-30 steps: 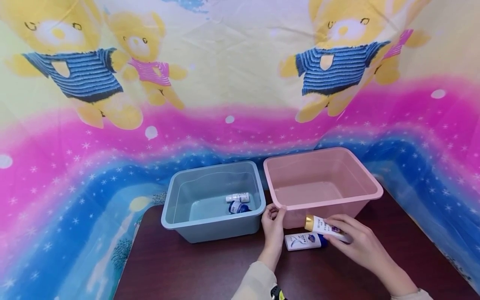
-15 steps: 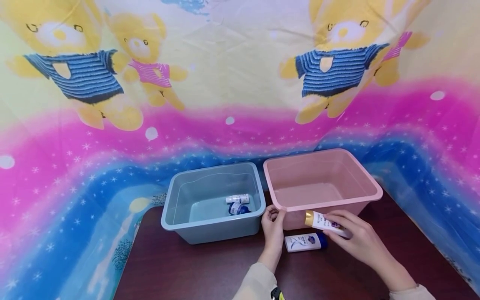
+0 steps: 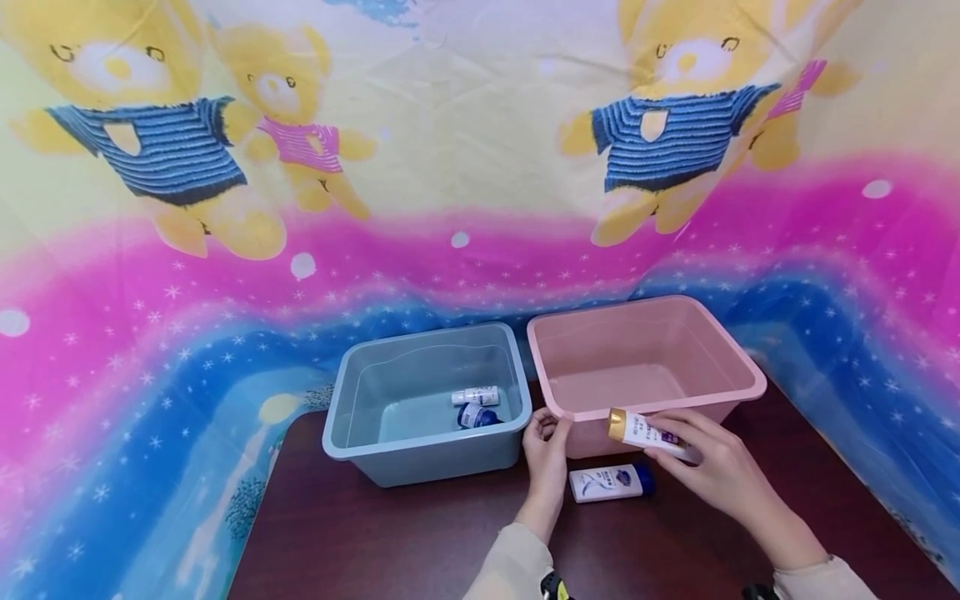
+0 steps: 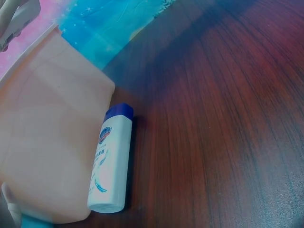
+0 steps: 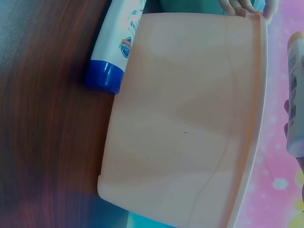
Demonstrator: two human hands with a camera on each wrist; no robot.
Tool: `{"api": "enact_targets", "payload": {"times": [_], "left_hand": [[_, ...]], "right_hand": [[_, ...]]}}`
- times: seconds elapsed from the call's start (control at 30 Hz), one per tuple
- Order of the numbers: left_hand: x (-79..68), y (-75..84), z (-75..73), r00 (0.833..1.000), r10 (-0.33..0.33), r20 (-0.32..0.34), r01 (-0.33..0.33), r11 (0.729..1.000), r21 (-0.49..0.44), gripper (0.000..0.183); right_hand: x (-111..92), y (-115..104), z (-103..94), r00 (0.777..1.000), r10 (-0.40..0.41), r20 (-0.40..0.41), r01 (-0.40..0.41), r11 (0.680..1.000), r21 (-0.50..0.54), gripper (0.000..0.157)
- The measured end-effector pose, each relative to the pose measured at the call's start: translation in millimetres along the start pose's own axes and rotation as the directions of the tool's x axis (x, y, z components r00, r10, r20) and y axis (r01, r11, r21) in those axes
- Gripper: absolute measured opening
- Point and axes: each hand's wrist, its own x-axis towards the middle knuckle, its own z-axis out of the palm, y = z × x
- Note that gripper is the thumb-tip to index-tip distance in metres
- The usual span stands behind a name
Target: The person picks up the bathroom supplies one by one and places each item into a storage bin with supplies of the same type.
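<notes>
My right hand (image 3: 723,471) grips a white bottle (image 3: 643,433) with a gold cap between thumb and fingers. It is held tilted in front of the pink bin (image 3: 652,410), with its cap toward the left. In the right wrist view the same bottle (image 5: 295,90) shows at the right edge. My left hand (image 3: 546,462) pinches the pink bin's near left corner at the rim, fingers curled. Between the hands, a white bottle with a dark blue cap (image 3: 604,483) lies on its side on the table, close along the bin's front wall.
Left of the pink bin stands a blue-grey bin (image 3: 420,447). Inside it lie a small white bottle (image 3: 477,396) and a dark blue bottle (image 3: 476,416). Both bins stand on a dark wooden table (image 3: 390,542), against a bear-print cloth (image 3: 450,167).
My right hand has raised the gold-capped bottle slightly. The left hand, the bins and the lying bottle have stayed where they were.
</notes>
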Motion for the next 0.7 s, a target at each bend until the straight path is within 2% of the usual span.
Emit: {"api": "enact_targets", "payload": {"times": [0.4,0.7], "left_hand": [[-0.7,0.1,-0.9,1.0,-0.016,0.01,0.016,1.0,-0.011,0.023],[0.0,0.5,-1.0,1.0,-0.021,0.011,0.021,1.0,-0.014,0.024]], "right_hand": [[5,12,-5.8,0.999,0.041,0.014,-0.041,0.999,0.015,0.054],[12,17,-10.1,1.0,0.027,0.001,-0.027,0.999,-0.018,0.055]]}}
